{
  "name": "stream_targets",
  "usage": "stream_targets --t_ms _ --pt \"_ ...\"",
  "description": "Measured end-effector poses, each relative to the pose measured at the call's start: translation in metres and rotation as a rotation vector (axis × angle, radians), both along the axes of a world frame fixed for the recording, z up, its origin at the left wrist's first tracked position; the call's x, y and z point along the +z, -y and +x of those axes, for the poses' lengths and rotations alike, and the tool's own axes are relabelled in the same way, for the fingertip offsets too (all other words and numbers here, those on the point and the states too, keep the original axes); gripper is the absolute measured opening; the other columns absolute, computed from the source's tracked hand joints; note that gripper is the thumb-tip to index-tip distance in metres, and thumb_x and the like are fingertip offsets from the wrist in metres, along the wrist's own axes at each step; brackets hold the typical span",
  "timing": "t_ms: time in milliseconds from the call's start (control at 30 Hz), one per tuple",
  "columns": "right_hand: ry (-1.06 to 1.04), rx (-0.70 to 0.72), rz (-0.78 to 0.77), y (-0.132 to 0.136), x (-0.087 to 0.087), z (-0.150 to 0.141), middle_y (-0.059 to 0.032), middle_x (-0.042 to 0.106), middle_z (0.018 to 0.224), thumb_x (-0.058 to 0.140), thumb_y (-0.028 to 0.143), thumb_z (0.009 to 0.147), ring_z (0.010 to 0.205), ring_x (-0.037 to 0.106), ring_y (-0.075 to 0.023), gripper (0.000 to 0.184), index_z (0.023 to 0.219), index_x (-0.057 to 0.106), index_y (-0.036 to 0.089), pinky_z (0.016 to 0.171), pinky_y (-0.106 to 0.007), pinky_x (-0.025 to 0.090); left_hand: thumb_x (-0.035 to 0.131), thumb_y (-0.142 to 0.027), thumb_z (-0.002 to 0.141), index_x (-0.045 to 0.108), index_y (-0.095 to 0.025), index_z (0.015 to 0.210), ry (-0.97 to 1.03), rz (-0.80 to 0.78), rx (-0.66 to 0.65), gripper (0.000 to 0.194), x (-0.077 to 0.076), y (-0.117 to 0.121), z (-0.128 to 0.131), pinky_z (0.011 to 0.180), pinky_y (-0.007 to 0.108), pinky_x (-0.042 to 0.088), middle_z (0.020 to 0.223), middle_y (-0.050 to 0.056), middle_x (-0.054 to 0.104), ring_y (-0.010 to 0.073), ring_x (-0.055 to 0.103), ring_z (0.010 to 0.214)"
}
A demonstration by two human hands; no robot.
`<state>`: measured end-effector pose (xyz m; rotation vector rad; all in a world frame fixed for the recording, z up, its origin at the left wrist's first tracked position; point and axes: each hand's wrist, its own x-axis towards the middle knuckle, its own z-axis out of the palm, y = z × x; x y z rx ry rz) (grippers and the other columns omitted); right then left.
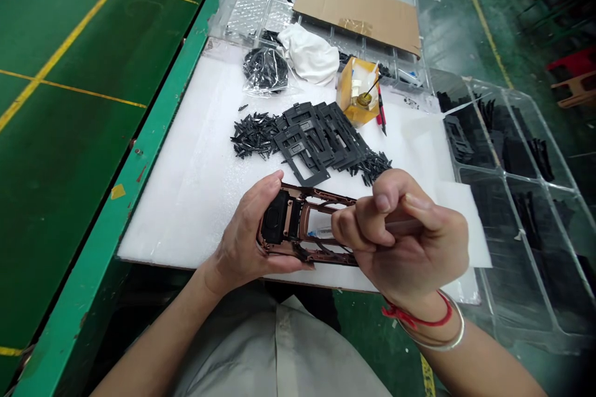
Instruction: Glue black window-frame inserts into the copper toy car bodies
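Observation:
My left hand [249, 236] grips the left end of a copper-coloured frame [302, 211] with a black insert, held over the front edge of the white foam pad [195, 167]. My right hand [400, 236] is closed in a pinch over the frame's right part, fingers pressed together on something thin I cannot make out. Beyond the hands lies a fanned stack of black plastic frames [321, 136], with piles of small black pieces to its left [254, 135] and right [375, 166].
A yellow box with a small glue pot and stick [357, 92], a red pen [382, 113], a white cloth [310, 54] and a bag of black parts [265, 69] sit further back. Cardboard [358, 7] lies on clear trays. Clear trays of black parts [512, 155] stand right.

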<state>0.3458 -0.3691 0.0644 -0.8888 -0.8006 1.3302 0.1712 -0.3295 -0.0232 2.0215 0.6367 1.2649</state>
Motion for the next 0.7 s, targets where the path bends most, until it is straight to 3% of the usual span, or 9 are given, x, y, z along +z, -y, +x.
stream_targets --t_ms 167,567,700 --pt "0.013 -0.003 0.031 0.0012 -0.0015 0.0012 0.0064 0.019 0.048 0.033 0.029 0.089 0.038 0.016 -0.0096 0.023 0.079 0.052 0.023 0.043 -0.024 0.024 0.081 -0.051 0.064 0.023 -0.013 0.148 0.012 0.035 -0.001 0.109 0.0001 -0.0011 0.0004 0.11 0.047 0.042 0.143 0.023 0.041 0.0333 0.044 0.131" --pt "0.02 -0.024 0.018 0.0031 -0.0015 -0.0008 0.0066 0.02 0.049 0.033 0.029 0.091 0.038 0.016 -0.0089 0.023 0.078 0.051 0.022 0.041 -0.022 0.022 0.079 -0.054 0.065 0.023 -0.017 0.148 -0.027 0.053 0.032 0.107 0.0019 -0.0007 0.0004 0.107 0.048 0.045 0.141 0.02 0.043 0.0331 0.047 0.129" --pt "0.017 -0.055 0.055 0.0073 0.0061 0.008 0.0071 0.019 0.048 0.033 0.03 0.092 0.037 0.015 -0.0088 0.023 0.08 0.052 0.022 0.04 -0.023 0.024 0.082 -0.048 0.064 0.023 -0.015 0.148 0.007 0.063 0.002 0.108 0.0005 -0.0013 0.0005 0.109 0.048 0.042 0.143 0.022 0.041 0.0334 0.045 0.131"
